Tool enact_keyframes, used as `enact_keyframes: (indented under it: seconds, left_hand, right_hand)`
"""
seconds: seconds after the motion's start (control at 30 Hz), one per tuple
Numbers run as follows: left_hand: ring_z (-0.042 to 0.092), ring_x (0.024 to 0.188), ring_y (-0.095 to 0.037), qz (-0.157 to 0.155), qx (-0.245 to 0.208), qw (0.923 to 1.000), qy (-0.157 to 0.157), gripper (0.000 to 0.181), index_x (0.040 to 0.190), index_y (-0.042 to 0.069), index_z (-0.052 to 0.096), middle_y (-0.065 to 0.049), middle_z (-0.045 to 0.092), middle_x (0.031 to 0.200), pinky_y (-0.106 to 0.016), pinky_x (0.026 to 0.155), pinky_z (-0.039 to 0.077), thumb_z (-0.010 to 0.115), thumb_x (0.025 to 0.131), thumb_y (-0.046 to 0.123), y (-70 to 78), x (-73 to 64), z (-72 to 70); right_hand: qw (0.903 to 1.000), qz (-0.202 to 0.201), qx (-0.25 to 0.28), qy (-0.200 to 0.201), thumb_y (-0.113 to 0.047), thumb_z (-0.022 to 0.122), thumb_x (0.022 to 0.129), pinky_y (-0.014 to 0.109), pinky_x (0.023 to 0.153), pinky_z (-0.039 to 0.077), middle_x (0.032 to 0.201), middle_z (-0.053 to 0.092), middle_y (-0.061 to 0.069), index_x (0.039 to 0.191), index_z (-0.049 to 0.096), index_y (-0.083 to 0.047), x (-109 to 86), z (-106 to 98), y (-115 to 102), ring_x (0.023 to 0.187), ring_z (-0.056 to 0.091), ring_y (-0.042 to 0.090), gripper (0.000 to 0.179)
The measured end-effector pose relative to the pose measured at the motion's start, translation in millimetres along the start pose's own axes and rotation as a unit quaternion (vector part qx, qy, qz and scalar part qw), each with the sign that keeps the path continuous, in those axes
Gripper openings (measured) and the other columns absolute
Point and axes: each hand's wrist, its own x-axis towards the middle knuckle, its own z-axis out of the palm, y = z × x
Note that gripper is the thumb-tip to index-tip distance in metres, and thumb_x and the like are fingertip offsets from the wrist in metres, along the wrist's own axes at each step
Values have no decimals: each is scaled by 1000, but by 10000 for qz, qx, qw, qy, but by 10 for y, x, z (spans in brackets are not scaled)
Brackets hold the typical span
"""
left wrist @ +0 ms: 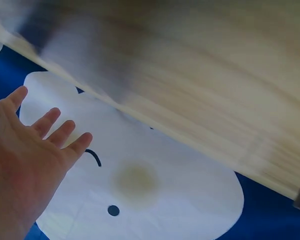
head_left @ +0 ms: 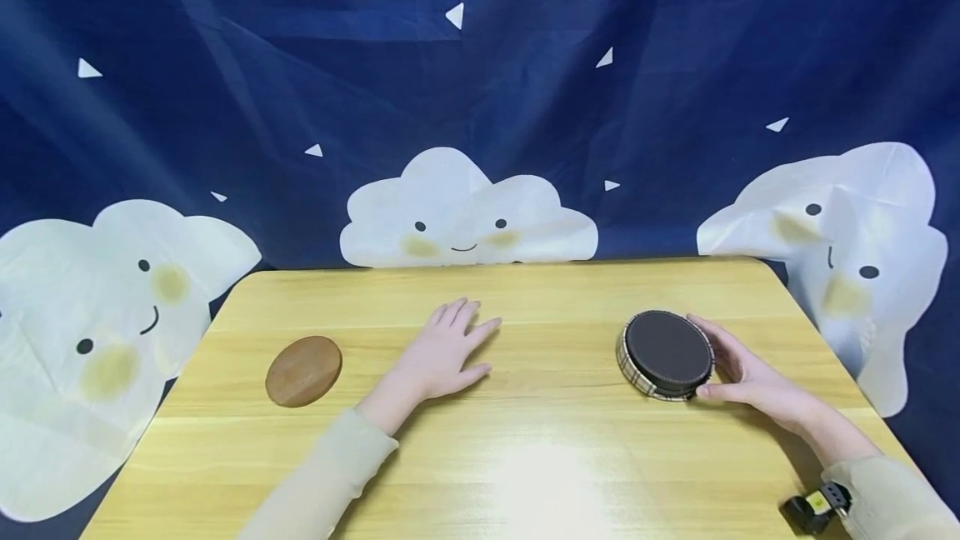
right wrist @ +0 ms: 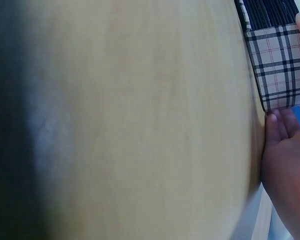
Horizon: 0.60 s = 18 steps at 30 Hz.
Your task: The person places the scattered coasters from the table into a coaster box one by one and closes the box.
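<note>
On the right of the table, a round plaid coaster holder carries a stack of black coasters. My right hand holds its right side, thumb at the near edge and fingers round the back. In the right wrist view the plaid wall and the dark coaster edges show beside the hand. My left hand is over the middle of the table, fingers spread, with nothing in it. To its left lies a flat brown round disc. The left wrist view shows the left hand with fingers extended.
The light wooden table has rounded far corners. A dark blue cloth with white clouds hangs right behind it and down its sides. A small black device sits at the right sleeve.
</note>
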Motion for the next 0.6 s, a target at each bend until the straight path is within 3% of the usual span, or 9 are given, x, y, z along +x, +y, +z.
enact_keyframes:
  seconds: [0.6]
  left_hand:
    - [41,150,-50,-523,139,9982,239,70,159,22,49,-26,45,159,-66,123,33,68,98,51,-347,-462,4]
  right_hand:
    - [10000,6,6,19,16,66,88,1,109,29,163,34,-27,169,11,-1,-6,9,-9,143,37,-18,100]
